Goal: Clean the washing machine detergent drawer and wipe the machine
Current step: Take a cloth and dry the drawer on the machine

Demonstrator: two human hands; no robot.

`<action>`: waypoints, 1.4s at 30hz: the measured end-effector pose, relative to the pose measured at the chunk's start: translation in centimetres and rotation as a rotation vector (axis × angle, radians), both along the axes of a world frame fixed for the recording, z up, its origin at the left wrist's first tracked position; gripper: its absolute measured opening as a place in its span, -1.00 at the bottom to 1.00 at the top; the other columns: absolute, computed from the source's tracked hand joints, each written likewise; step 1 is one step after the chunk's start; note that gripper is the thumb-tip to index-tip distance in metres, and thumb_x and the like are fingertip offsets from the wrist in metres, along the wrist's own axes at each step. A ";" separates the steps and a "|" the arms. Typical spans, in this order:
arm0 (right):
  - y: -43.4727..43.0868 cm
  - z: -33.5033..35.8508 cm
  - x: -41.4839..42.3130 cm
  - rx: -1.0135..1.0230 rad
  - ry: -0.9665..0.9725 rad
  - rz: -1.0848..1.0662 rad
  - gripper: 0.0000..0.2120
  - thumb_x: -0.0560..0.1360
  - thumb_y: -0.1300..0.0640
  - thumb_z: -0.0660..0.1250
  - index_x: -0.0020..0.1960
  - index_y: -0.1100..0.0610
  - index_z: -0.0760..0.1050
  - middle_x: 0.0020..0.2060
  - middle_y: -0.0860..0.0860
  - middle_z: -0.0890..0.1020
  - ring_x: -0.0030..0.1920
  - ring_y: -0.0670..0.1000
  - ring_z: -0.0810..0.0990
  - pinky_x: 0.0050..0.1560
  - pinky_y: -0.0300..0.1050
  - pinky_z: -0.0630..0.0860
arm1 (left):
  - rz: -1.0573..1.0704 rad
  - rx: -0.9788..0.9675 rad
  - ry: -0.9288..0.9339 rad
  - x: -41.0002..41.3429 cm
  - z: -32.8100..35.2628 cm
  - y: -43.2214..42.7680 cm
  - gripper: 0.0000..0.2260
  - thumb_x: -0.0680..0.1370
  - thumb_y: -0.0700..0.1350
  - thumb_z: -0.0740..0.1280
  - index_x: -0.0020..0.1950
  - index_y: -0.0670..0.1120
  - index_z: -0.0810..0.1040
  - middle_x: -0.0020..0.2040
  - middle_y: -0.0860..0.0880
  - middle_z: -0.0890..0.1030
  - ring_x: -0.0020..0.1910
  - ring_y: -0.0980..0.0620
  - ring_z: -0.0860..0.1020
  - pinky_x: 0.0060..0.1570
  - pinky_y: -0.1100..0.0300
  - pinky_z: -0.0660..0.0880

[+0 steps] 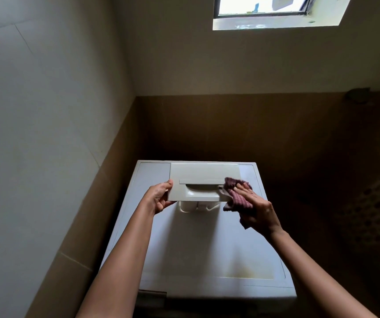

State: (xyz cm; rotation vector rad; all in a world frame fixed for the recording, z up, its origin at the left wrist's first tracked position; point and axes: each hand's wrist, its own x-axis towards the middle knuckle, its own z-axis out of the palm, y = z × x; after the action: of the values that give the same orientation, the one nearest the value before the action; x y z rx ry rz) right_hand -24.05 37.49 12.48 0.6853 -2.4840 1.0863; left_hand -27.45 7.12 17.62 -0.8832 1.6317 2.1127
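A: Detergent drawer (204,182) — where is it, exactly?

B: Out of its slot, held up in the air above the washing machine (198,253). Starting nearest: 2 bare forearms reach forward from the bottom of the view, over the machine's white top. That top has a yellowish stain near its front edge, just right of the middle.

A: And the hands?

B: The left hand (159,198) has its grip closed on the drawer's left end, thumb on the front panel and fingers wrapped behind. The right hand (256,208) is on the drawer's right end with a maroon cloth (237,196) under it; its grip is holding the cloth, palm and fingers spread flat and pressing it against the panel's right edge.

A: How does the drawer sit?

B: Front panel facing the camera, roughly level, with the recessed handle in the middle. Below the panel the white compartment body shows, hanging just over the machine top. I cannot tell whether it touches the top.

A: What is behind?

B: The machine stands in a corner — brown tiles on the lower part of the walls, pale wall above. On the far right, in shadow, there is something with a pattern of holes; it is too dark to tell what. High up, a window (264,10) lets in bright daylight.
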 end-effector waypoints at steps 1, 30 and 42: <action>-0.4 0.1 -0.1 -0.024 -0.114 -0.042 -0.43 0.40 0.19 0.42 0.40 0.15 0.41 0.39 0.01 0.39 0.43 -0.01 0.33 0.39 0.03 0.33 | -0.009 -0.001 0.004 0.1 0.0 0.0 -0.84 0.61 -0.11 0.27 0.15 -0.14 0.50 -0.13 -0.12 0.60 -0.18 -0.02 0.59 -0.39 0.15 0.60; -7.3 3.3 -3.3 -0.582 -0.513 -0.511 -0.77 0.49 -0.02 0.36 0.03 0.11 0.60 -0.17 0.05 0.64 -0.15 0.04 0.60 -0.17 -0.15 0.46 | 0.157 -0.821 -0.015 1.4 0.4 1.9 -0.35 0.51 0.21 0.31 0.36 -0.23 0.22 0.29 -0.26 0.33 0.23 -0.24 0.39 0.16 -0.10 0.42; -9.9 -0.7 2.1 -0.307 -0.121 -0.432 -0.83 0.48 0.11 0.34 -0.08 0.23 0.50 -0.30 0.02 0.55 -0.35 0.01 0.50 -0.34 -0.23 0.32 | -0.046 -0.015 -0.094 2.4 -2.2 6.0 -0.29 0.38 0.30 0.40 0.32 -0.14 0.35 0.16 -0.12 0.52 0.09 -0.11 0.51 -0.04 0.00 0.47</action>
State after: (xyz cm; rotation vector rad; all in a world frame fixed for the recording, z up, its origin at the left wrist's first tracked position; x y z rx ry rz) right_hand -21.97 27.63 11.78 -0.0089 -2.3281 1.3172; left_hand -25.07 13.14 15.43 -0.9265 1.6074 1.9996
